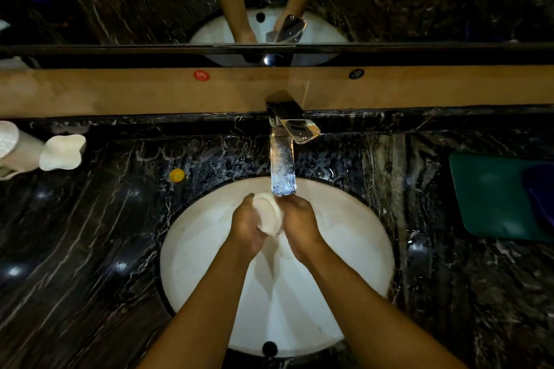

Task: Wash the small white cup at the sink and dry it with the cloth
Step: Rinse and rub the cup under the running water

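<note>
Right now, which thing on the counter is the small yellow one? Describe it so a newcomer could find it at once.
Start at the white sink set in the black marble counter, then look just past its upper-left rim. There lies a yellow cap, left of the tap and right of the white wavy dish. It is the only yellow thing there.

Both bare forearms reach forward, converging toward middle. Left hand curled round left side of small white cup, thumb up by its far edge. Right hand cupped against cup's right side, knuckles up, fingertips hidden. Wrists close, nearly touching.
</note>
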{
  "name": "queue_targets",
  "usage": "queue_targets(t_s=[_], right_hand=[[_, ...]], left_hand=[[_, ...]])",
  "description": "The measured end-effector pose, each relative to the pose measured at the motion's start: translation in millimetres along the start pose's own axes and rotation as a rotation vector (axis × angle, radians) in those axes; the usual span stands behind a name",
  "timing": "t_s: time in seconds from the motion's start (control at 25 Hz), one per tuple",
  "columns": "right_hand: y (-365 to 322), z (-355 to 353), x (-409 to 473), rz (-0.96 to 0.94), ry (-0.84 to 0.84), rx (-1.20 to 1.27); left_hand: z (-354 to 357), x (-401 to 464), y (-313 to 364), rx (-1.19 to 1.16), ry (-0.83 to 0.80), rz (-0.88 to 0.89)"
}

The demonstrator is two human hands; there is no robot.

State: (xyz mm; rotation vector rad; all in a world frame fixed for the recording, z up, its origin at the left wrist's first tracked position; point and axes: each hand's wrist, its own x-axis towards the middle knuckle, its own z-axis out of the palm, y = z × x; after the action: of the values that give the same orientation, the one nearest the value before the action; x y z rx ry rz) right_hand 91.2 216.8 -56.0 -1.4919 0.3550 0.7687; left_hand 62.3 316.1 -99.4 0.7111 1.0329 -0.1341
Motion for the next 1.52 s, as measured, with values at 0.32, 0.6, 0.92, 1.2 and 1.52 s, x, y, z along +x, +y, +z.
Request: queue_targets(t_s=[0.32,0.6,0.92,1.2,1.52], right_hand=[[-9.6,-7.3,10.2,0.156,-0.008,0.093],[-4.3,-8.1,9.7,0.132,0.090,0.054],[-9.6,-11.7,12.5,0.224,-0.071,0.249],[5.7,-8.0,9.3,0.322,-0.009,0.443],[-8.1,-8.1,6.7,0.274,-0.118,0.434]], left_hand=[[5.7,-4.8,10.7,0.241,0.101,0.079],[-3.1,-15.6,-6.4,0.106,0.001,0.021],[1.3,-20.3,9.8,0.190,0.099,0.166],[7.9,-21.5,3.3,0.050,0.141,0.156],[8.4,-17.3,9.6,0.184,0.081,0.232]])
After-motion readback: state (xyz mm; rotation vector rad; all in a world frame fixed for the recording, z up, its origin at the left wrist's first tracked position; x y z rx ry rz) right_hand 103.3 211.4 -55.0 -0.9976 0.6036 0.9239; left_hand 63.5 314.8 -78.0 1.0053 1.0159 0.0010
